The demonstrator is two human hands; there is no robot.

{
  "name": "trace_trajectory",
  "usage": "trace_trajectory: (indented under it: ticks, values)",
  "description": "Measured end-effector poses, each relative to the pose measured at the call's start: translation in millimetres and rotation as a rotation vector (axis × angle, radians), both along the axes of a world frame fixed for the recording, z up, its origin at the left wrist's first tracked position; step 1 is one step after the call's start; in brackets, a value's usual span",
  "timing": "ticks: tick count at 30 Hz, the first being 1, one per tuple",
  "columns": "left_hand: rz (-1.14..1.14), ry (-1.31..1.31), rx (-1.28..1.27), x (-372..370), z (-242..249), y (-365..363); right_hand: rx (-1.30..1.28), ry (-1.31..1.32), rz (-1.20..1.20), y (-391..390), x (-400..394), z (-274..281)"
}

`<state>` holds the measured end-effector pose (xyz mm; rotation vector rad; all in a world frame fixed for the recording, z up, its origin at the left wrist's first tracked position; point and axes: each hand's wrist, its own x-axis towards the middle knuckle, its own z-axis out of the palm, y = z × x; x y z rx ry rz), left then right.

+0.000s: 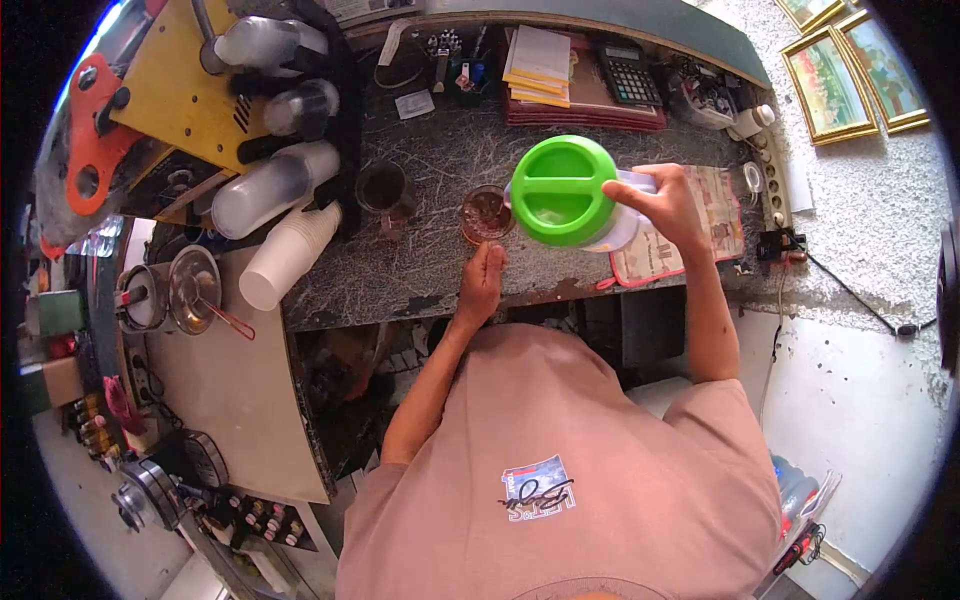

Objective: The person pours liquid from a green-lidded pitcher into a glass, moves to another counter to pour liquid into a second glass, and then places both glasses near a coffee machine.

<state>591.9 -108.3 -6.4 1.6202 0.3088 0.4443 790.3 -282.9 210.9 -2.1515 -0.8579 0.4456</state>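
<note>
My right hand (660,205) is closed around the handle of a clear plastic pitcher with a bright green lid (563,190). The pitcher's spout is at the rim of a glass mug (487,213), which has something brownish and wet-looking inside. Closed fingers of my left hand (483,280) are at the near side of this mug, where its handle would be; the grip itself is partly hidden. To the left stands a second glass mug (386,188), dark inside. A printed cloth (690,225) lies under and right of the pitcher.
Stacked paper cups (290,255) and plastic cups (275,190) stick out from a yellow machine (195,75) at left. Folders (590,112), a calculator (630,75) and a pen holder (470,82) sit at the back. A power strip (772,185) runs along the right edge.
</note>
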Motion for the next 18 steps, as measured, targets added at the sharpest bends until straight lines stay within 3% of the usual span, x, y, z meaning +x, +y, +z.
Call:
trace_trajectory:
  ticks: [4,6,7,8,10,16,18]
  values:
    - [0.008,-0.031,-0.016,0,7,-1,0.274,0.168,-0.288,-48,17,-46]
    - [0.010,-0.030,-0.003,0,6,-1,0.727,0.396,-0.520,-64,14,-58]
    - [0.010,-0.032,0.009,0,6,-1,0.829,0.443,-0.581,-73,13,-62]
    - [0.008,-0.031,0.009,0,6,-1,0.830,0.443,-0.583,-79,12,-67]
    - [-0.002,-0.004,-0.031,0,13,-2,0.972,0.382,-0.852,-85,6,-68]
    - [-0.003,-0.005,0.004,0,8,-1,1.046,0.172,-0.945,-111,12,-84]
    - [-0.001,-0.022,0.005,1,7,-2,1.150,0.099,-1.171,-120,27,-97]
